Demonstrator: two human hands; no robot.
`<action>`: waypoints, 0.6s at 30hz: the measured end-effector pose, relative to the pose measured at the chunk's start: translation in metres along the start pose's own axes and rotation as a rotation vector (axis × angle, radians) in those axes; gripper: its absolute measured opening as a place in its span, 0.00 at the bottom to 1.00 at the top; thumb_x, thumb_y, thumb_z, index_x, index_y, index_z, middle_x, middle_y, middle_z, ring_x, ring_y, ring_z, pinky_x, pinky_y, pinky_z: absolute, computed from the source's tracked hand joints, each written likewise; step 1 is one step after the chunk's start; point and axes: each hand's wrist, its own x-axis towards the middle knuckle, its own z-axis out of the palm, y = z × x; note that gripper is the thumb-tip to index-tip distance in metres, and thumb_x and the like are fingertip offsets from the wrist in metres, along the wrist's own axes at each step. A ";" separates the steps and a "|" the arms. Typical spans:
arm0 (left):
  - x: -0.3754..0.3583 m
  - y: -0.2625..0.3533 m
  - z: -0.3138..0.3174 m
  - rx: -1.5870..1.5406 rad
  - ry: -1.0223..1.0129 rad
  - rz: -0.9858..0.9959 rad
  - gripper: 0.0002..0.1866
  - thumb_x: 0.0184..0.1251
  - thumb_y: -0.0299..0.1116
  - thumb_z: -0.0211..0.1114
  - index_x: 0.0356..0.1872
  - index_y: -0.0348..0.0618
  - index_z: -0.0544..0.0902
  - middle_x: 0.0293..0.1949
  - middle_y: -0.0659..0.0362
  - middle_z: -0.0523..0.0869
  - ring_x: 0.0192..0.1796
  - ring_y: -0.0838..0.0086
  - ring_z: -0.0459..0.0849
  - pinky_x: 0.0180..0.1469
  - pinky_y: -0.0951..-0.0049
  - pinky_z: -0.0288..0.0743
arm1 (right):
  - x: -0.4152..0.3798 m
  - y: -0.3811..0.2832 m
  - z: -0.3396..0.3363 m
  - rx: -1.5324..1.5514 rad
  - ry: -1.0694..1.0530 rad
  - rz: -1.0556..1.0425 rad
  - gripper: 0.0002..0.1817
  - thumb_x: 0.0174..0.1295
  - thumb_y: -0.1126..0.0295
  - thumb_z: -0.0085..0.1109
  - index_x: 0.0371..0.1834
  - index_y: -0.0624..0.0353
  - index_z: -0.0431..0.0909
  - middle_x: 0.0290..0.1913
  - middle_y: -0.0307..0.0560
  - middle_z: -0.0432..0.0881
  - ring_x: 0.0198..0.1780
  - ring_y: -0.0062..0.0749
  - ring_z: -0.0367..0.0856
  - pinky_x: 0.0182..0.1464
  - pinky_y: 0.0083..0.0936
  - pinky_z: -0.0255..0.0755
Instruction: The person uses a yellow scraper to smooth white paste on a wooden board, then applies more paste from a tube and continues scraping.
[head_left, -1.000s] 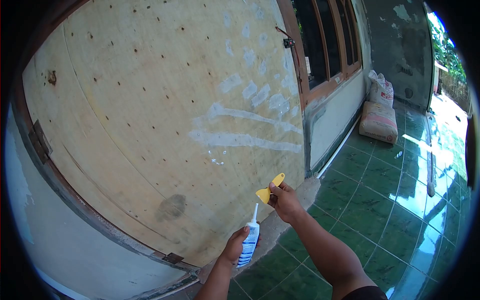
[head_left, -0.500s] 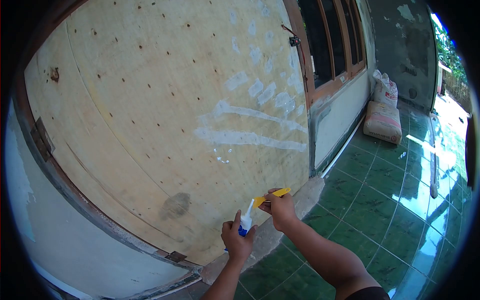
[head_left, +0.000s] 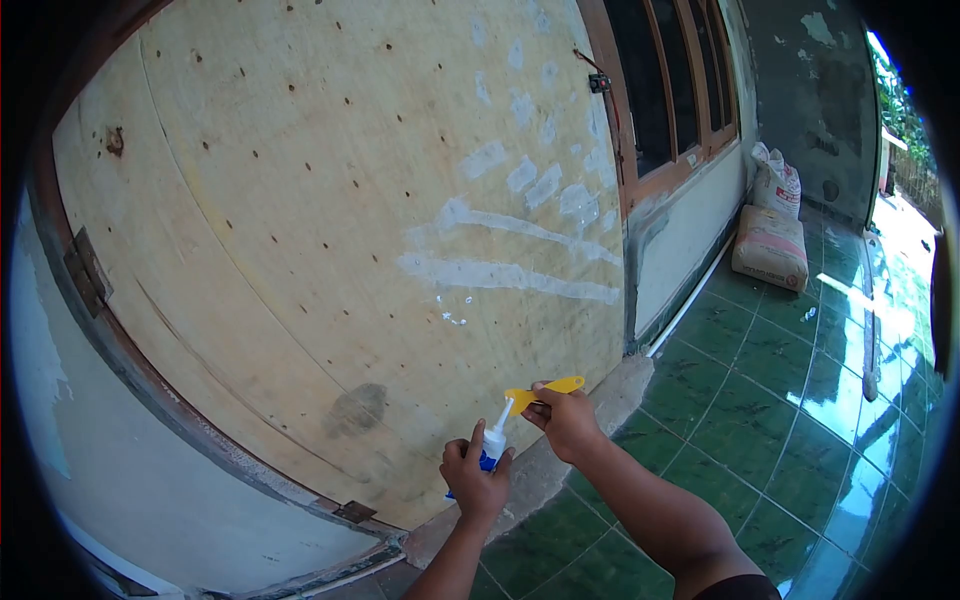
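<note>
My left hand (head_left: 478,474) is wrapped round a blue and white sealant tube (head_left: 491,450), its long white nozzle pointing up. In my right hand (head_left: 563,420) is a yellow plastic scraper (head_left: 562,385), pinched at its middle. The scraper's near end touches or nearly touches the nozzle tip. Both hands are in front of the lower right part of a plywood door panel (head_left: 280,250). White filler smears (head_left: 520,277) run across that panel, with several patches above them. A few small fresh white dabs (head_left: 453,318) lie below the smears.
A raised concrete sill (head_left: 615,385) runs along the door's bottom. Green floor tiles (head_left: 700,400) spread to the right. Two sacks (head_left: 770,250) are stacked by the far wall, near a white pipe (head_left: 690,300). A wood-framed window (head_left: 660,90) is beside the door.
The view has shifted slightly, so the door and sacks appear a little further right. Both hands keep their hold, with scraper and nozzle still together.
</note>
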 end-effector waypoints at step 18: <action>0.000 -0.008 -0.018 -0.282 -0.205 -0.333 0.44 0.59 0.42 0.83 0.76 0.42 0.73 0.49 0.50 0.79 0.51 0.61 0.82 0.58 0.63 0.76 | 0.042 -0.003 0.107 -0.573 0.105 -1.210 0.12 0.72 0.73 0.67 0.55 0.65 0.87 0.47 0.55 0.91 0.47 0.36 0.90 0.53 0.30 0.81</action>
